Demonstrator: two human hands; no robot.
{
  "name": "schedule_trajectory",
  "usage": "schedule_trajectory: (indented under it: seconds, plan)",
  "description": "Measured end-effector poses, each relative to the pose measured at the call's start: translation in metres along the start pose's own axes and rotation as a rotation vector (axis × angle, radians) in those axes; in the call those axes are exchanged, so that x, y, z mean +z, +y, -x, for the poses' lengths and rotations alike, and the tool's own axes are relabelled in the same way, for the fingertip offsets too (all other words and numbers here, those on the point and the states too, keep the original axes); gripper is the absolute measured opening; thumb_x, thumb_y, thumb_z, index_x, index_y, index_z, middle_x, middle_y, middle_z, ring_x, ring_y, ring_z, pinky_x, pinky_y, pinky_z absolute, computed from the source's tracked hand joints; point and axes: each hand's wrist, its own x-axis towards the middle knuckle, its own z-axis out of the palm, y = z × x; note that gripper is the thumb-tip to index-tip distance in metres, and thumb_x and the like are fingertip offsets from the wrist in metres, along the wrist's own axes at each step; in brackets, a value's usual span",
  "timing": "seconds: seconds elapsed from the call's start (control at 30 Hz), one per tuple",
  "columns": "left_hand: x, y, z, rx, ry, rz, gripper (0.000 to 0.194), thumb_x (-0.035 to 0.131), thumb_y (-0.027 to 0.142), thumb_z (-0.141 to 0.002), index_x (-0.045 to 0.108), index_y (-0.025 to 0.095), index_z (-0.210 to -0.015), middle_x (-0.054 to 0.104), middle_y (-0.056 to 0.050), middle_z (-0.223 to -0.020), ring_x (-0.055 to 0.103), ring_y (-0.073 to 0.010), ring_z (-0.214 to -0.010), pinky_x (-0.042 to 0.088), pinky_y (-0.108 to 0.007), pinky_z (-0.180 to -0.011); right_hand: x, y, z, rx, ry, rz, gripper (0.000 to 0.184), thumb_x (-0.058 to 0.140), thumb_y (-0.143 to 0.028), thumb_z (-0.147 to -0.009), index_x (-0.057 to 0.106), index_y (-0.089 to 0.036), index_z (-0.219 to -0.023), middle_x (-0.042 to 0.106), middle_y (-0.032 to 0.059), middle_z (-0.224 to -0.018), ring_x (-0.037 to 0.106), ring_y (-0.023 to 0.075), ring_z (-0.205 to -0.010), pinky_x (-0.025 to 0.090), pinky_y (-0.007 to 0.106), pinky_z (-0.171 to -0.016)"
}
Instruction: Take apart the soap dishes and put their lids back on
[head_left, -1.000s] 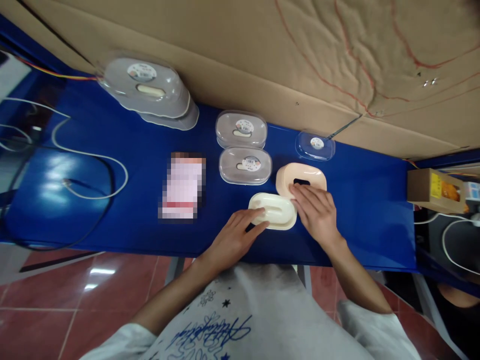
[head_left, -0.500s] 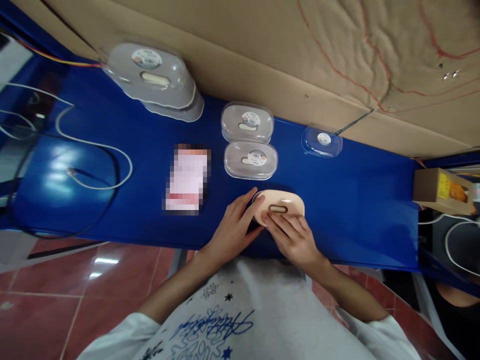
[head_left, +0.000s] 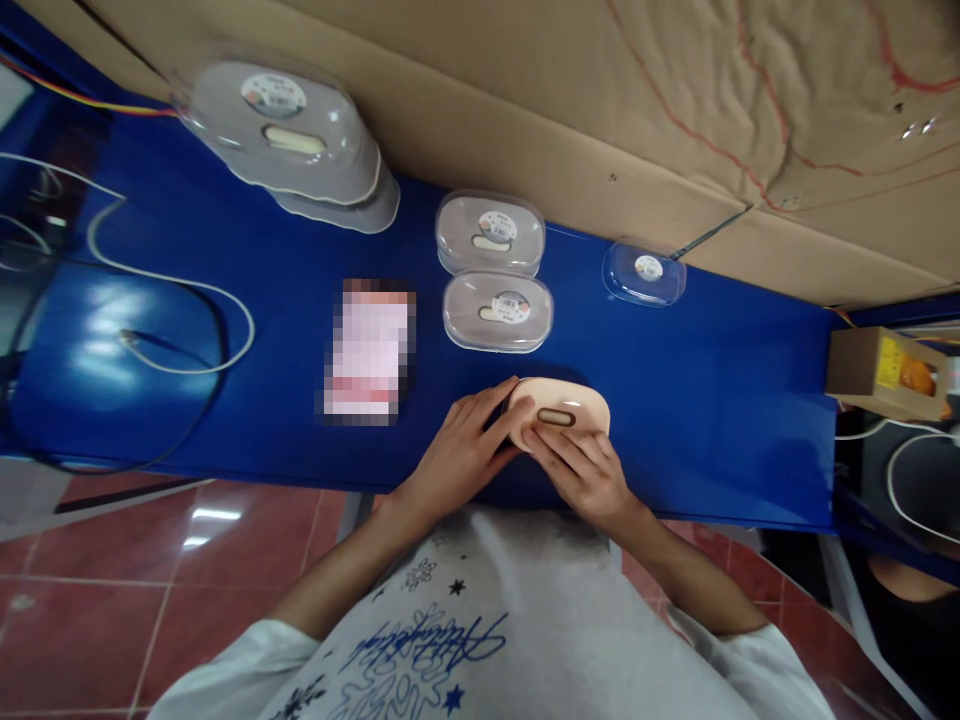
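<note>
A beige oval container [head_left: 585,402] with a small slot-shaped window in its top is between my hands, near the front edge of the blue table. My left hand [head_left: 469,440] grips its left end, thumb on the top and fingers along the far side. From the near side my right hand [head_left: 581,470] lays its fingers over the top surface. Just beyond stand two grey oval containers [head_left: 496,325] with clear lids and round labels, one behind the other. A clear lid [head_left: 643,275] with a label lies farther right.
A stack of larger grey containers [head_left: 289,135] stands at the back left. Left of my hands lies a pixelated rectangular object [head_left: 367,350]. White and black cables [head_left: 244,340] loop across the left end. Brown cardboard [head_left: 525,110] walls the back; a small box [head_left: 877,370] is at the right.
My hands keep nearly the same hold on the beige container. The view has shifted slightly, so the things on the left of the table appear a little higher and farther left.
</note>
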Motion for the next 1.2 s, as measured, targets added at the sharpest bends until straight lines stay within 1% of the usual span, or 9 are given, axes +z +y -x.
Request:
schedule_trajectory:
  seconds: [0.2, 0.43, 0.63, 0.73, 0.8, 0.93, 1.0, 1.1, 1.2]
  plan:
    - [-0.001, -0.004, -0.001, -0.02, -0.037, 0.051, 0.071, 0.069, 0.027, -0.104, 0.035, 0.026, -0.167, 0.054, -0.021, -0.163, 0.058, -0.0352, -0.147, 0.054, -0.053, -0.113, 0.0, 0.003, 0.0, -0.01, -0.016, 0.029, 0.067, 0.06, -0.019, -0.108, 0.038, -0.031, -0.17, 0.077, 0.0043, -0.139, 0.077, 0.0242, -0.114, 0.057, 0.039, -0.091]
    - [-0.004, -0.009, -0.003, -0.017, -0.1, 0.076, 0.075, 0.075, 0.028, -0.1, 0.038, 0.026, -0.165, 0.051, -0.02, -0.166, 0.053, -0.0364, -0.151, 0.05, -0.054, -0.117, 0.0, 0.007, 0.0, -0.058, -0.106, -0.022, 0.065, 0.054, -0.011, -0.108, 0.038, -0.024, -0.17, 0.074, 0.0069, -0.145, 0.072, 0.024, -0.128, 0.054, 0.042, -0.104]
    - [-0.006, -0.011, -0.001, -0.014, -0.134, 0.09, 0.069, 0.073, 0.027, -0.101, 0.041, 0.028, -0.162, 0.047, -0.019, -0.168, 0.05, -0.0371, -0.153, 0.049, -0.056, -0.118, -0.013, 0.013, -0.006, -0.042, -0.151, -0.26, 0.06, 0.059, -0.03, -0.11, 0.041, -0.027, -0.168, 0.073, 0.008, -0.147, 0.067, 0.0267, -0.137, 0.053, 0.049, -0.115]
    - [-0.007, -0.01, -0.002, -0.001, -0.128, 0.069, 0.063, 0.072, 0.024, -0.101, 0.045, 0.026, -0.157, 0.047, -0.021, -0.168, 0.05, -0.0375, -0.152, 0.049, -0.056, -0.117, -0.024, 0.046, -0.013, 0.068, -0.034, -0.31, 0.056, 0.052, -0.027, -0.112, 0.042, -0.034, -0.166, 0.07, 0.0065, -0.151, 0.065, 0.0249, -0.141, 0.054, 0.048, -0.116]
    - [-0.007, -0.009, -0.002, -0.001, -0.119, 0.059, 0.06, 0.072, 0.024, -0.1, 0.048, 0.025, -0.155, 0.047, -0.021, -0.167, 0.051, -0.038, -0.15, 0.049, -0.056, -0.115, -0.026, 0.083, -0.024, 0.255, 0.078, -0.15, 0.055, 0.048, -0.027, -0.112, 0.044, -0.035, -0.166, 0.062, 0.0083, -0.16, 0.057, 0.0289, -0.15, 0.046, 0.055, -0.123]
    - [-0.008, -0.01, -0.002, -0.001, -0.115, 0.068, 0.061, 0.072, 0.026, -0.1, 0.048, 0.028, -0.155, 0.049, -0.02, -0.166, 0.053, -0.0384, -0.149, 0.05, -0.056, -0.113, -0.021, 0.161, -0.048, 0.397, -0.019, 0.084, 0.077, 0.053, -0.049, -0.108, 0.024, -0.02, -0.174, 0.024, 0.0194, -0.181, 0.021, 0.0408, -0.169, 0.025, 0.069, -0.131]
    - [-0.007, -0.011, 0.0, -0.007, -0.11, 0.08, 0.066, 0.073, 0.026, -0.1, 0.044, 0.028, -0.159, 0.051, -0.02, -0.165, 0.053, -0.038, -0.149, 0.05, -0.055, -0.114, -0.019, 0.185, -0.056, 0.376, -0.064, 0.096, 0.081, 0.053, -0.057, -0.107, 0.024, -0.021, -0.173, 0.03, 0.0198, -0.179, 0.025, 0.0411, -0.167, 0.025, 0.068, -0.13]
    - [-0.005, -0.012, 0.002, -0.038, -0.099, 0.114, 0.08, 0.076, 0.026, -0.097, 0.034, 0.024, -0.165, 0.055, -0.02, -0.162, 0.054, -0.0365, -0.149, 0.049, -0.054, -0.116, -0.02, 0.199, -0.057, 0.355, -0.058, 0.114, 0.079, 0.062, -0.067, -0.1, 0.044, -0.026, -0.165, 0.048, 0.0186, -0.168, 0.042, 0.0425, -0.157, 0.029, 0.068, -0.127]
    - [-0.004, -0.012, 0.001, -0.063, -0.099, 0.139, 0.09, 0.078, 0.027, -0.096, 0.027, 0.023, -0.169, 0.057, -0.019, -0.161, 0.055, -0.036, -0.148, 0.047, -0.054, -0.118, -0.025, 0.201, -0.051, 0.348, -0.083, 0.108, 0.086, 0.072, -0.074, -0.09, 0.052, -0.03, -0.16, 0.044, 0.0178, -0.17, 0.037, 0.0473, -0.16, 0.022, 0.074, -0.127]
